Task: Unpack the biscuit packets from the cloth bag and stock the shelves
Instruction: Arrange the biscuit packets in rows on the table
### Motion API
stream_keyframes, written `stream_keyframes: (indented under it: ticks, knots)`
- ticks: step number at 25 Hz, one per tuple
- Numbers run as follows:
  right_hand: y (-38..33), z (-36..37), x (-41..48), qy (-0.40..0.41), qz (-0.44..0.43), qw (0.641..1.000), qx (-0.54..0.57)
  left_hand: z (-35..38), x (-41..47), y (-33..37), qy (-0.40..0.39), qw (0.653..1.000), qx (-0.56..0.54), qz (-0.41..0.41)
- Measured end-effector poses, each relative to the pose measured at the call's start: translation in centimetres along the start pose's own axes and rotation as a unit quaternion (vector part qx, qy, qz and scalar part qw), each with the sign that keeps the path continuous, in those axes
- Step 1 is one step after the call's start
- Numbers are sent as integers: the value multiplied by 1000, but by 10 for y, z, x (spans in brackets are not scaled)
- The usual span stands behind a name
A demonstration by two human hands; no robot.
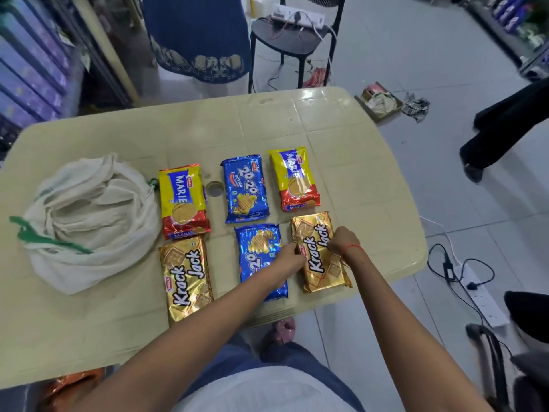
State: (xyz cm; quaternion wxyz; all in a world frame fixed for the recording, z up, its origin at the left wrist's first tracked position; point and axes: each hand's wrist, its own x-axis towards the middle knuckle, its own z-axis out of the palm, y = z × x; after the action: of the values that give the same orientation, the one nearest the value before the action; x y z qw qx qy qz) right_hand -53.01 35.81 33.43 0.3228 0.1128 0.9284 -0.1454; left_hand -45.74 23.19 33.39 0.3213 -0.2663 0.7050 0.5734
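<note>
Several biscuit packets lie in two rows on the cream plastic table (341,138). Far row: a yellow Marie packet (181,197), a blue 20-20 packet (246,188), a second Marie packet (294,178). Near row: a gold Krack Jack packet (185,276), a blue 20-20 packet (258,248), and a gold Krack Jack packet (315,257) at the right. My left hand (289,258) grips that right Krack Jack packet's left edge. My right hand (344,240) grips its right edge. The crumpled white cloth bag (89,221) with green handles lies at the table's left.
A black chair (292,37) with a power strip stands beyond the table. Purple-stocked shelves (29,69) run along the left. More shelves are at the far right. Another person's dark-clothed leg (499,129) is on the right. Cables and an extension board (478,295) lie on the floor.
</note>
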Motion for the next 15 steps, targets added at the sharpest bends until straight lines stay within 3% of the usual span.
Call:
stream_keyframes:
  ticks: [3,4,6,8,10,15]
  knots:
    - [-15,5,-6,102,-47,993,-48,-17,-2,-1,176,981,68,49]
    - [-26,7,-8,102,-75,991,-37,-27,-2,-3,233,965,103,56]
    - [-46,17,-15,23,-114,993,10,-48,-2,-15,304,938,163,23]
    - [-61,35,-25,-59,-119,991,20,-65,-3,-27,313,936,151,-59]
    - [-68,52,-35,-89,-120,989,-10,-69,-3,-35,273,951,83,-116]
    - [-83,65,-45,-113,-121,986,-11,-78,-6,-37,214,973,-30,-84]
